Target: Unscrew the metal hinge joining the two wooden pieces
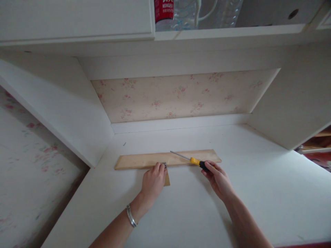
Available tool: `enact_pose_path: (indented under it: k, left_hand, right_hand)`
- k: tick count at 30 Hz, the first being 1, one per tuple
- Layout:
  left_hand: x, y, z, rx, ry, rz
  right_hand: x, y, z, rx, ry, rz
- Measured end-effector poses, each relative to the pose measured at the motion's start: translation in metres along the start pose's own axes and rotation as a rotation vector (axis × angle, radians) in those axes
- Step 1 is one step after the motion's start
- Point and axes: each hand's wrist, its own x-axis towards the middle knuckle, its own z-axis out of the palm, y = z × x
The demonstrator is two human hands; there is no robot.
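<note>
Head view, listed left to right as I read it from my station.

Desk top (pixel 232 206): one, white, set in an alcove with floral wallpaper behind; it carries everything below.

Bracelet (pixel 131 216): one, silver, on the left wrist.

Wooden strip (pixel 144 160): one long pale board, lying flat across the desk, its left end pointed. I judge it light, stiff and dry, not slippery; best steadied by pressing down from above near the work spot, or gripped by its long edges.

Left hand (pixel 153 181): palm down on the near edge of the strip, fingers together and curled, tips pressing a small metal fitting (pixel 163 165). One fitting visible; too small for me to say what kind. A second, short piece of wood (pixel 167 180) peeks out just beside the hand, mostly hidden under it.

Screwdriver (pixel 192 160): one, thin steel shaft, yellow-and-black handle, lying slantwise over the strip with its tip pointing up-left, well apart from the fitting. I judge it light, rigid, the handle grippy; hold it at the handle, never the shaft.

Right hand (pixel 217 177): fingers closed round the black end of the handle, thumb on top.

Shelf above: one bottle with a red label (pixel 163 10) and clear containers beside it, their count unclear.
</note>
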Motion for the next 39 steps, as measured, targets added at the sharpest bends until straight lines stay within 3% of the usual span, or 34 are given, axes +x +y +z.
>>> enact_pose_path:
  k: [4, 21, 26, 32, 39]
  left_hand:
    - [0.001, -0.001, 0.004, 0.031, -0.007, 0.052]
    - [0.004, 0.003, 0.01, -0.065, -0.035, 0.024]
    - [0.0, 0.006, 0.013, -0.12, 0.003, 0.038]
    - [0.008, 0.008, 0.013, -0.118, 0.056, -0.055]
    - [0.005, 0.01, 0.018, 0.013, 0.053, 0.15]
  right_hand:
    - [-0.001, 0.005, -0.001, -0.017, -0.006, 0.028]
    - [-0.008, 0.012, -0.001, -0.204, -0.045, 0.002]
    - [-0.007, 0.012, -0.003, -0.218, -0.057, -0.008]
    - [-0.007, 0.013, -0.002, -0.221, -0.059, -0.021]
    - [-0.007, 0.013, -0.001, -0.23, -0.055, -0.035]
